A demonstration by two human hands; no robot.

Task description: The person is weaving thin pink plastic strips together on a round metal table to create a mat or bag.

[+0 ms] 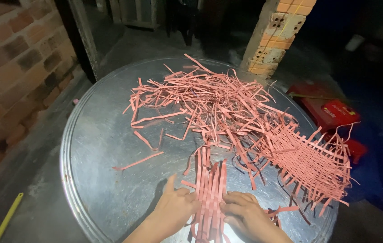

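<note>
The bundle of pink strips (209, 198) lies flat on the near edge of the round metal desk (101, 148), with the left hand (175, 208) pressing one side and the right hand (245, 215) pressing the other, each grip flat on the strips and closed around nothing. A big loose pile of strips (205, 101) fills the far half of the desk, and a woven mat (311, 164) sits just right of the hands. A brick pillar (275, 38) stands behind, red boxes (331, 110) lie on the floor, and a yellow stick (6, 218) lies at left.
</note>
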